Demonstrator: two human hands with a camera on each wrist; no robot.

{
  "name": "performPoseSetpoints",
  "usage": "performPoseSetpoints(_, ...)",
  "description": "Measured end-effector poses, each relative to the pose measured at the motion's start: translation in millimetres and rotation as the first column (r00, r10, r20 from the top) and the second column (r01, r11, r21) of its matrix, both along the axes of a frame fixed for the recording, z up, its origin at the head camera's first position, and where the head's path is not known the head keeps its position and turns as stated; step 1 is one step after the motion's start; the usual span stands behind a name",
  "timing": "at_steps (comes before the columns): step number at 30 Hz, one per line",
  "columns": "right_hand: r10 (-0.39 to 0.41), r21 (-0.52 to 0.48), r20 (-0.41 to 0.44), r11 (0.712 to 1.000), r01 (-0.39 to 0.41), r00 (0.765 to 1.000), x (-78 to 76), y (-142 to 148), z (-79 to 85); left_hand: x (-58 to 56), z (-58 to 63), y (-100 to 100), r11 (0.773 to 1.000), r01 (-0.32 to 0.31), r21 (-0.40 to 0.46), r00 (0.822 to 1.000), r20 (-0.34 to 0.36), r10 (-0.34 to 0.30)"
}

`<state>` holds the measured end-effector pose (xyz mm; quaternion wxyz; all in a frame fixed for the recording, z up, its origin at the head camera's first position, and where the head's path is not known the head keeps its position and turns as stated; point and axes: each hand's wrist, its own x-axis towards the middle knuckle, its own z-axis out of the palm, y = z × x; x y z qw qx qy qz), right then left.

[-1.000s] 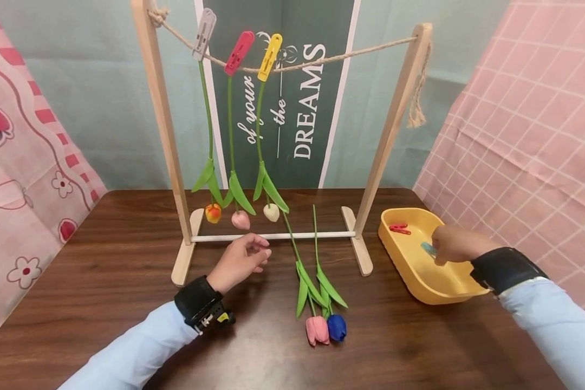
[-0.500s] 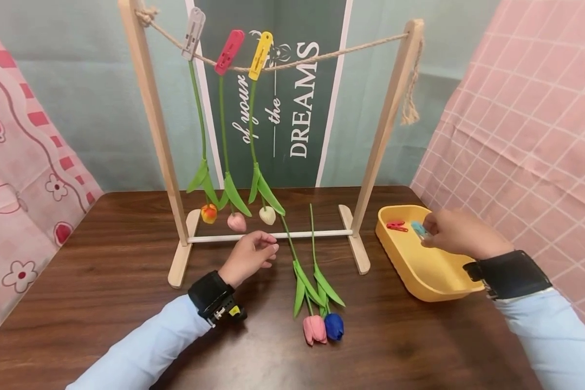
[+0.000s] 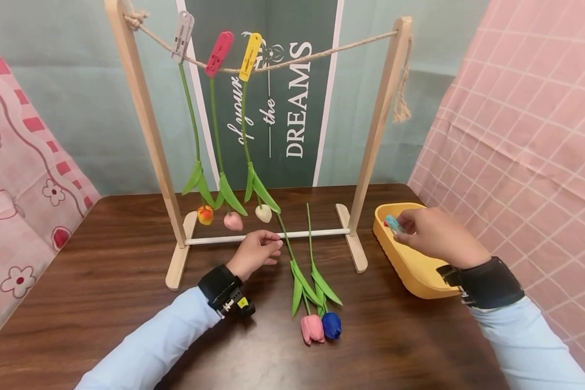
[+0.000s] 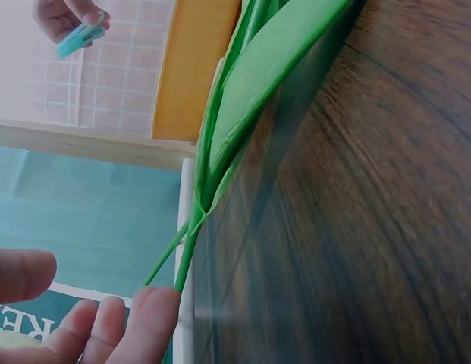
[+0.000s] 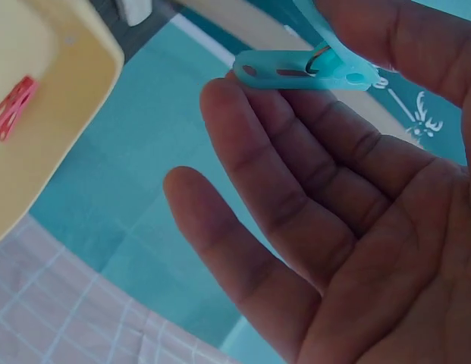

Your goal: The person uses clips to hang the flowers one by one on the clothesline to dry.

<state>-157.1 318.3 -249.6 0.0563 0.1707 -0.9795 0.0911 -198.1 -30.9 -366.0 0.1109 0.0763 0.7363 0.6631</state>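
My right hand [image 3: 439, 235] pinches a turquoise clothespin [image 5: 311, 70] between thumb and fingers, over the far end of the yellow basin [image 3: 409, 271]. My left hand [image 3: 255, 252] is beside the stem of the pink tulip [image 3: 312, 329]. In the left wrist view its fingertips [image 4: 155, 303] are right at the stem, with the thumb [image 4: 23, 274] spread apart. Alongside the pink one on the table lies a blue tulip [image 3: 332, 325]. Upside down from the rope [image 3: 331, 51] hang an orange tulip [image 3: 205, 215], a pale pink one and a white tulip [image 3: 263, 213].
The wooden frame [image 3: 372, 130] carries the rope, with a white bar [image 3: 219, 239] low between its feet. Grey, red [image 3: 219, 53] and yellow clothespins grip the hanging stems. A red clothespin [image 5: 14, 108] lies in the basin. Curtains surround the brown table [image 3: 102, 281].
My right hand has lifted the turquoise clothespin up and left from inside the basin. The left hand has shifted right, to the pink tulip's stem. The head view has shifted slightly.
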Motion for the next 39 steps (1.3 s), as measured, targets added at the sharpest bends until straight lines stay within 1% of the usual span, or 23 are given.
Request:
performPoseSetpoints(6,0.033,-0.064,-0.052,0.997,-0.036,0.998,1.6,-10.8,-6.9,-2.6,-0.4,7.1,1.0,-0.012,-0.001,0.999,0.048,0.012)
performPoseSetpoints(10,0.045,-0.075,-0.075,0.996,-0.051,0.996,2.6,-18.1,-11.0,-6.5,-4.1,10.3,1.0,-0.014,0.006,0.997,0.078,0.014)
performPoseSetpoints(13,0.038,-0.082,-0.067,0.996,-0.044,0.997,5.3,-24.2,-12.5,-9.3,-7.1,12.8,1.0,-0.009,0.001,0.996,0.088,0.009)
performPoseSetpoints(17,0.038,-0.113,-0.054,0.993,-0.044,0.998,8.6,-34.4,-12.9,-12.7,-9.3,17.1,1.0,-0.025,0.001,0.993,0.119,0.024)
performPoseSetpoints(20,0.053,-0.136,-0.074,0.989,-0.063,0.996,9.7,-41.2,-14.8,-15.5,-10.4,21.1,0.999,-0.034,0.0,0.987,0.155,0.034)
performPoseSetpoints(24,0.067,-0.158,-0.089,0.984,-0.08,0.994,10.2,-47.8,-19.5,-19.4,-12.6,25.9,0.999,-0.041,0.015,0.976,0.215,0.037)
performPoseSetpoints(30,0.078,-0.194,-0.08,0.977,-0.092,0.994,10.8,-53.2,-25.0,-26.0,-19.5,30.5,0.995,-0.061,0.083,0.96,0.278,0.036)
performPoseSetpoints(33,0.09,-0.2,-0.084,0.974,-0.105,0.992,10.7,-54.6,-26.6,-27.4,-21.9,32.7,0.994,-0.063,0.093,0.956,0.293,0.033)
performPoseSetpoints(39,0.089,-0.205,-0.088,0.973,-0.105,0.992,11.0,-55.9,-29.2,-26.5,-20.3,36.9,0.995,-0.053,0.087,0.954,0.298,0.025)
